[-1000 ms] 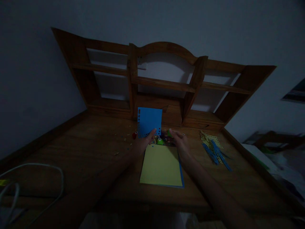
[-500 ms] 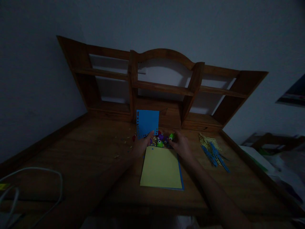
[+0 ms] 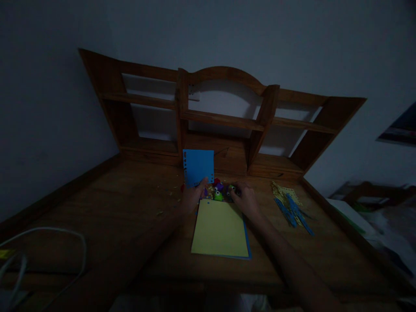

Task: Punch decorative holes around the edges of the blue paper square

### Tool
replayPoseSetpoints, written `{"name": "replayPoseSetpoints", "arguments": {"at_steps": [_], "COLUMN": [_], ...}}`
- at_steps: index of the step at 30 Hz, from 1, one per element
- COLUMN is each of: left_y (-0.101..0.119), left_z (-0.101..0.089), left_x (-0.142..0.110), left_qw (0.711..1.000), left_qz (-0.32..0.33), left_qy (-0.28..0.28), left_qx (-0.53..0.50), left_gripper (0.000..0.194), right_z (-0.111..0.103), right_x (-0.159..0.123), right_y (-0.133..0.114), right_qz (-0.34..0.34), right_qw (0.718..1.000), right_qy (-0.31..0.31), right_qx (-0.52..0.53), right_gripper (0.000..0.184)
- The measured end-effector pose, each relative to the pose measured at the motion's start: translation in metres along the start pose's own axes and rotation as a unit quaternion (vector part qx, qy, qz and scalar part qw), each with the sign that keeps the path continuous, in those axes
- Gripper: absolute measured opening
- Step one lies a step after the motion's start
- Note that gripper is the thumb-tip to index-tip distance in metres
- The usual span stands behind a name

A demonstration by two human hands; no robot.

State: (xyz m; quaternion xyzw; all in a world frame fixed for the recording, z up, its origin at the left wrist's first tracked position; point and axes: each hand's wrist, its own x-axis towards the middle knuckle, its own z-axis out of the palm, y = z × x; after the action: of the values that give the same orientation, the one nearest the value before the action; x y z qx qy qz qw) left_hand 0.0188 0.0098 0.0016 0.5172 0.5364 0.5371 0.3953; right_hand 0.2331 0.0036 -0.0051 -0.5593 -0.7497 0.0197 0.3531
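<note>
Cable (image 3: 65,242): we note a pale loop at the near left of the surface (image 3: 130,225)
Yellow sheet (image 3: 220,229): flat on a blue sheet (image 3: 247,242), nearest us
Left hand (image 3: 191,197): fingers pinch the blue punched card (image 3: 198,167), held upright
Right hand (image 3: 245,199): fingers curled on a green punch (image 3: 232,189) among the small punches (image 3: 218,190); we cannot tell the grip
Paper strips (image 3: 290,203): lying well to the right
Shelf unit (image 3: 224,117): against the wall, farthest
</note>
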Motion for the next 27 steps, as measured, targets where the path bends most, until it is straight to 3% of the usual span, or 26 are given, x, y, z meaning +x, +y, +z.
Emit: {"name": "replayPoseSetpoints", "arguments": {"at_steps": [11,15,19,22,27], "left_y": [-0.001,0.001,0.005,0.008,0.007], "left_z": [0.0,-0.001,-0.001,-0.001,0.003], "left_x": [0.003,0.001,-0.001,-0.002,-0.002], "left_qw": [0.999,1.0,1.0,1.0,0.995], "left_qz": [-0.022,-0.013,0.0,0.006,0.087], "left_qy": [0.016,0.014,0.009,-0.001,-0.027], "left_qx": [-0.024,-0.012,0.002,0.003,-0.036], "left_gripper": [0.047,0.047,0.045,0.038,0.034], "right_z": [0.004,-0.006,-0.027,-0.037,-0.034], "right_x": [-0.004,0.001,0.009,0.013,0.012], "right_y": [-0.006,-0.003,0.016,0.035,0.046], "right_qz": [-0.035,-0.031,-0.024,-0.017,-0.02], "right_qw": [0.999,0.998,0.987,0.982,0.978], "right_qy": [-0.017,0.052,0.125,0.114,0.038], "right_qx": [0.023,-0.025,-0.101,-0.151,-0.205], "right_gripper": [0.029,0.027,0.033,0.032,0.028]}}
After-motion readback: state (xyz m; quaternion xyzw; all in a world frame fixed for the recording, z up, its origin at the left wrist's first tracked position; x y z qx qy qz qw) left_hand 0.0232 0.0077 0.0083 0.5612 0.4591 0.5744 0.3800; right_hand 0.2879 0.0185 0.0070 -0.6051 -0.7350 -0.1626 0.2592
